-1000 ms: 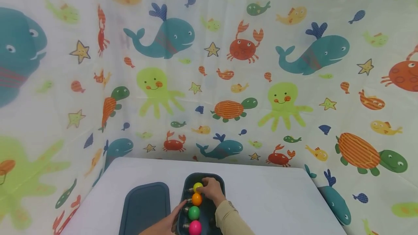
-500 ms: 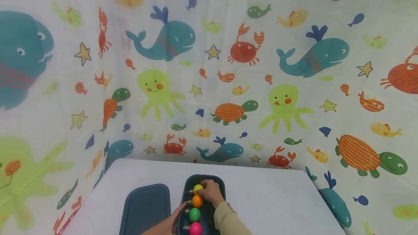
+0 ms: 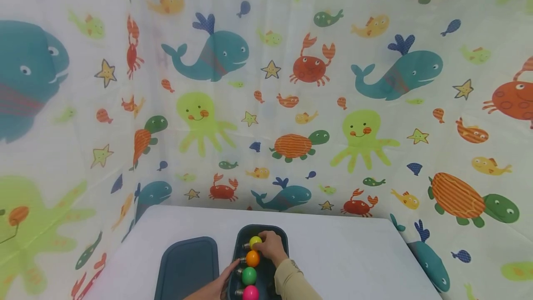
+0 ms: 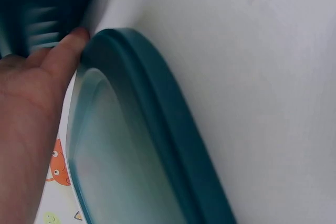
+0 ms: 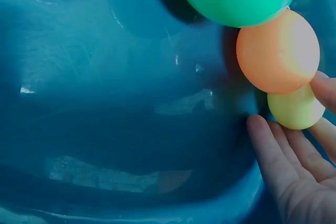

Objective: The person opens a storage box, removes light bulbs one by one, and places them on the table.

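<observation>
Light bulbs with coloured globes lie in a row along the left side of a dark teal box (image 3: pixel 266 267). The yellow bulb (image 3: pixel 256 243) is farthest back, followed by the orange bulb (image 3: pixel 252 259), the green bulb (image 3: pixel 249 276) and the pink bulb (image 3: pixel 251 292). Their screw bases point left. My right hand (image 3: pixel 272 247) pinches the yellow bulb between thumb and fingers; in the right wrist view the yellow globe (image 5: pixel 297 109) sits among its fingers. With fairly straight fingers, my left hand (image 3: pixel 222 284) rests against the box's left side, fingertips right at the rim beside the orange bulb's base.
A matching teal lid (image 3: pixel 189 267) lies flat on the white table (image 3: pixel 345 253), just left of the box and close to my left hand. A curtain (image 3: pixel 291 105) printed with sea animals hangs behind the table and at its sides.
The yellow bulb has shifted slightly to the right of the orange one, together with my right hand. My left hand stays at the box's left rim. The head view has tilted up a little.
</observation>
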{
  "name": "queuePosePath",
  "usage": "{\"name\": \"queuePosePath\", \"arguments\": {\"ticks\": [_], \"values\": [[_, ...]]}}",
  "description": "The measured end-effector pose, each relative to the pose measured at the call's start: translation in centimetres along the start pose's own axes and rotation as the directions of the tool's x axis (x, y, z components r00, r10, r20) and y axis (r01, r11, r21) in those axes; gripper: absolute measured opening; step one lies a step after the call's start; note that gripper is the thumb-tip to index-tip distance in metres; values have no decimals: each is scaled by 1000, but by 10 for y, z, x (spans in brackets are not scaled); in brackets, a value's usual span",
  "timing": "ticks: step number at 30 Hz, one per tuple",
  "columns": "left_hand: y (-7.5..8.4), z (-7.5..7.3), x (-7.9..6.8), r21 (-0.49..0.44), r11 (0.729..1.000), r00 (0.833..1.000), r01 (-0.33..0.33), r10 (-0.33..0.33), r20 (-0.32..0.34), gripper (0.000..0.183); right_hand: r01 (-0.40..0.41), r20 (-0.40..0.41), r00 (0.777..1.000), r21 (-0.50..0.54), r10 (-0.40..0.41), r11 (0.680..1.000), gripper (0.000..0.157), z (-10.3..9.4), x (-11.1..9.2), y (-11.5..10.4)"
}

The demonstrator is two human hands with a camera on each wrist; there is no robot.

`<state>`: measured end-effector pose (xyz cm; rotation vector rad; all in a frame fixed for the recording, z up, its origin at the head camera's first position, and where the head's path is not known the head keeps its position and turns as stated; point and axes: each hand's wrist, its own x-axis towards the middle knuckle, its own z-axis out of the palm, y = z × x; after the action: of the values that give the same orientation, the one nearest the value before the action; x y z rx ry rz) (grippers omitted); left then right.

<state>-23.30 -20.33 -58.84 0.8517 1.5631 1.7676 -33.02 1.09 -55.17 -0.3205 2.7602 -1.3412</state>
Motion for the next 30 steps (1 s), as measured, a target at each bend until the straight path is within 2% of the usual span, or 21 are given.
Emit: {"name": "queuePosePath", "arguments": {"ticks": [9,14,20,26,30], "values": [[-3,9,1,20,1000,999,13,-12,-34,103,-65,24,998,146,62,987,36,-10,-6,3],[0,13,-1,-11,999,997,42,-43,-64,99,-92,39,996,220,85,971,37,-18,-9,5],[4,21,-3,-17,997,991,71,-73,-110,96,-75,52,997,248,64,966,37,-25,-15,5],[2,27,-2,2,997,990,72,-71,-124,94,-61,59,997,234,48,970,40,-34,-19,6],[1,31,-1,25,996,986,84,-80,-145,95,-49,63,997,264,34,963,40,-43,-21,7]]}}
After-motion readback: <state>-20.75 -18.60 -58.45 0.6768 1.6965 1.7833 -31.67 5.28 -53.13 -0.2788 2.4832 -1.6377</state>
